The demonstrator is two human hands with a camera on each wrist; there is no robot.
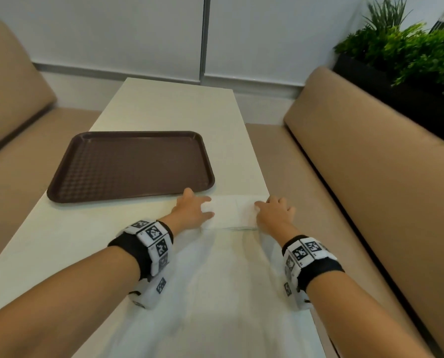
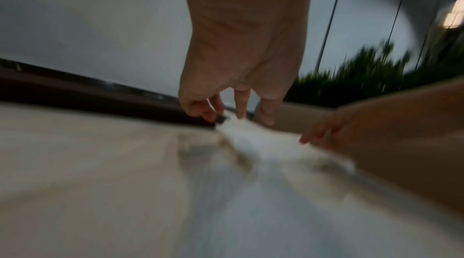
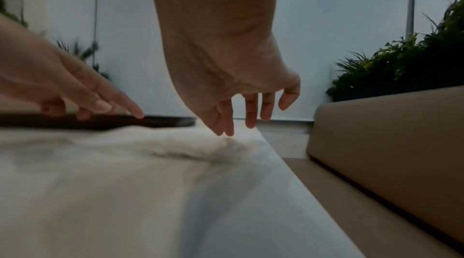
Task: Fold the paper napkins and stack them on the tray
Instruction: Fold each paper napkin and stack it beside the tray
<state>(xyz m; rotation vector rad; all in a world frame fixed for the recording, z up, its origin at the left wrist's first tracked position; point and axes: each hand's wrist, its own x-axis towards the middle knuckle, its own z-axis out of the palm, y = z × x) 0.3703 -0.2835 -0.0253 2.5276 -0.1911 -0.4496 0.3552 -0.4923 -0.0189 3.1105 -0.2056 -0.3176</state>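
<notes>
A white paper napkin point(image 1: 231, 210) lies flat near the table's right edge, just in front of the brown tray point(image 1: 130, 164), which holds nothing. My left hand point(image 1: 192, 210) rests with spread fingers on the napkin's left end. My right hand point(image 1: 275, 213) lies on its right end. In the left wrist view the left hand point(image 2: 238, 83) hangs with straight fingertips touching the blurred napkin point(image 2: 263, 143). In the right wrist view the right hand point(image 3: 226, 83) has loose fingers just over the napkin point(image 3: 163, 143). More white paper point(image 1: 228, 280) stretches back toward me between my forearms.
The cream table point(image 1: 164, 104) is narrow, with its right edge close beside my right hand. Tan padded benches stand on the left point(image 1: 9, 99) and the right point(image 1: 371, 164). A planter of green plants point(image 1: 409, 47) sits behind the right bench.
</notes>
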